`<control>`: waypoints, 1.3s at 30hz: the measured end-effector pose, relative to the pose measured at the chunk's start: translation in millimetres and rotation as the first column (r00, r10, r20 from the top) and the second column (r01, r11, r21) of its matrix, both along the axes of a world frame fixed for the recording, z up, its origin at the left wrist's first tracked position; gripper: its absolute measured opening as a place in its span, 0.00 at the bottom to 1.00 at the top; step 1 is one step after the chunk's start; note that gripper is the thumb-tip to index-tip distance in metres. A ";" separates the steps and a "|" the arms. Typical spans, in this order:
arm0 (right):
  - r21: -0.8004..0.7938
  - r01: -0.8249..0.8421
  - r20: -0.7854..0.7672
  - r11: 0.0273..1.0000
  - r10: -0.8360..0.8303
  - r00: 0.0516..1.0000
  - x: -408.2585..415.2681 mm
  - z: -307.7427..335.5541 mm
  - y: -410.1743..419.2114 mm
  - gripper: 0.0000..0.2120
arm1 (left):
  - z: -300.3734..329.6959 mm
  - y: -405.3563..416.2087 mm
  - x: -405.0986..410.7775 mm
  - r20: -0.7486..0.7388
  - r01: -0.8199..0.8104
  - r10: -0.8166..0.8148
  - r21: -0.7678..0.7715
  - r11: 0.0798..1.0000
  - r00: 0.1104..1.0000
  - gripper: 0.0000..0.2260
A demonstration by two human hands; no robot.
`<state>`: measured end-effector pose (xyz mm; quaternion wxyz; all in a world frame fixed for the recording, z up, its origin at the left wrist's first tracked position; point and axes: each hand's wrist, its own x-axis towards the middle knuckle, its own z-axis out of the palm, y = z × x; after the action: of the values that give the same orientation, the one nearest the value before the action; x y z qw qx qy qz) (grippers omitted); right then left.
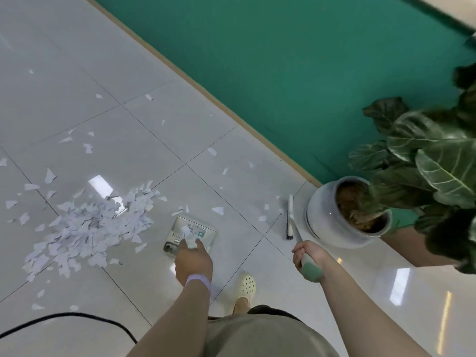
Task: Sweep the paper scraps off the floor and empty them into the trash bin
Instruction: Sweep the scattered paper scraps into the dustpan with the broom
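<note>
Gripping the broom [291,217] handle, the right hand [307,255] steadies it; the left hand [193,261] holds the dustpan [192,234]. Featherlight paper scraps [87,228] lie heaped left on the floor [154,73], likely to scatter.

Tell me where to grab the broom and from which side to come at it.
Grip the broom on the green sleeve at the top of its handle, where the right hand already holds it. The stick slants up from the bristle head on the floor beside the white plant pot, so come from above and behind, on the person's side, fingers wrapped round the stick; the bristle end offers no hold.
</note>
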<state>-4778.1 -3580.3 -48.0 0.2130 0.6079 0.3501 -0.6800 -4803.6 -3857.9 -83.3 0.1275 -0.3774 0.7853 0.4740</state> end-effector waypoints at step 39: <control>-0.193 -0.559 0.020 0.806 0.573 0.819 -115.5 -93.5 52.0 0.08 | -58.8 144.9 -78.2 0.058 -0.008 0.018 -0.160 0.987 0.998 0.11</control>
<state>-4893.6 -3528.3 -141.6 0.4729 0.4801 0.4445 -0.5901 -4881.9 -3713.0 -142.1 0.1168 -0.4052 0.8143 0.3989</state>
